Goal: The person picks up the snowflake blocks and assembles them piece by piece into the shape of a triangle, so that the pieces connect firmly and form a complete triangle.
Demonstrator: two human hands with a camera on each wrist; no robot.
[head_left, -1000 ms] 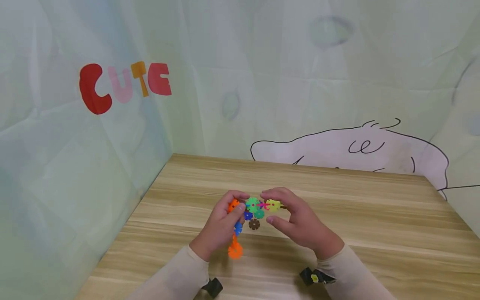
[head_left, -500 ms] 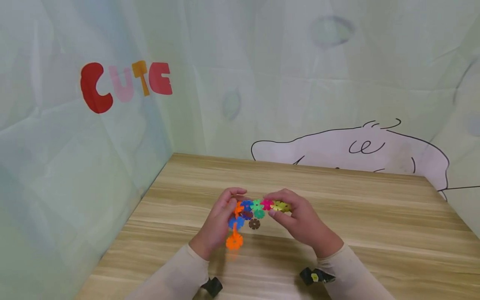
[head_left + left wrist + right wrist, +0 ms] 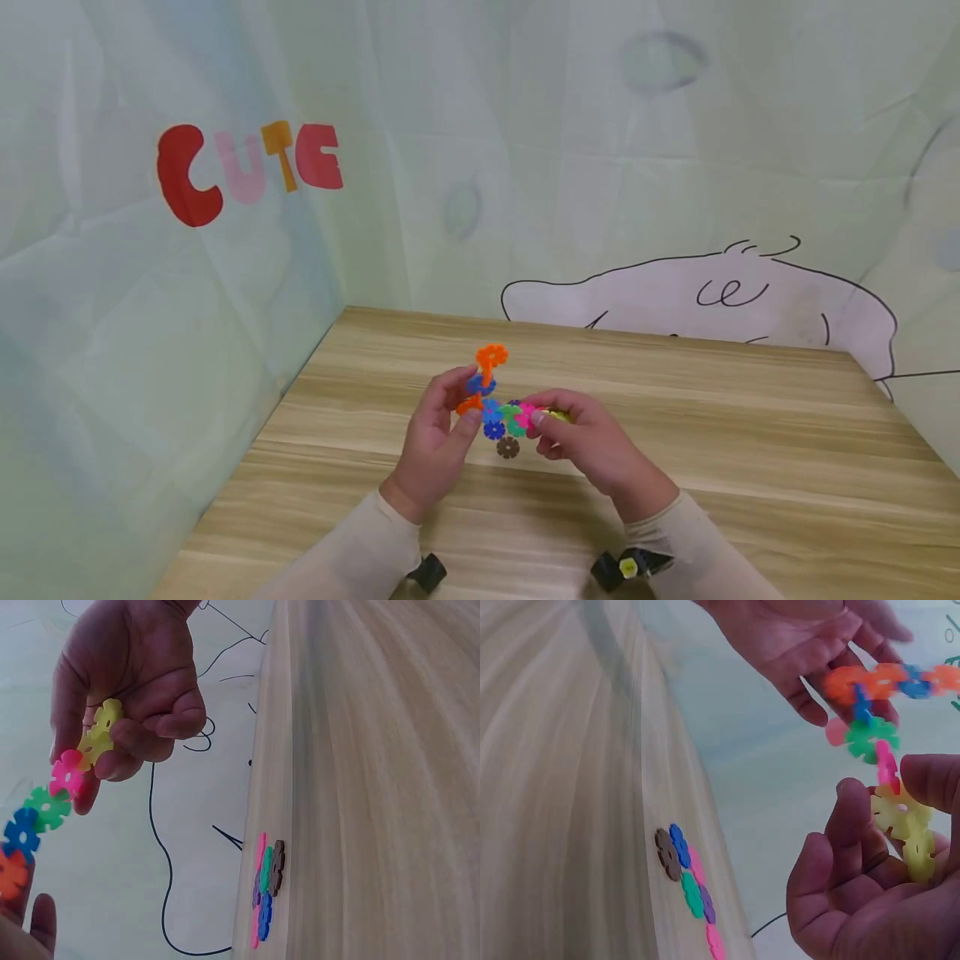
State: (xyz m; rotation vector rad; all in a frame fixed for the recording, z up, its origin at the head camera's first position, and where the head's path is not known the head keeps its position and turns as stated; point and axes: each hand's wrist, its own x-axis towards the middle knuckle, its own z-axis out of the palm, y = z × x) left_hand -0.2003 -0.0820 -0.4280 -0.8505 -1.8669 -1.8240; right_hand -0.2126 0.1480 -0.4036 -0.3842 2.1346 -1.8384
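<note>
Held up between both hands is a bent chain of notched snowflake building discs in orange, blue, green, pink and yellow. My right hand pinches its pink and yellow end between thumb and fingers. At the orange corner, my left hand has its thumb and fingers around an orange disc. From that corner a short arm rises away from me, through a blue disc to an orange end disc. The right wrist view shows the yellow discs in the right fingers.
Loose discs lie flat on the wooden table beneath the chain: a brown one, a blue one, a green one, a purple one and pink ones. A fabric wall rises behind the table and at its left.
The orange-tipped arm of the chain, which hung toward me, now points up and away. The right fingers have closed in on the pink part, and the left hand has turned with the chain.
</note>
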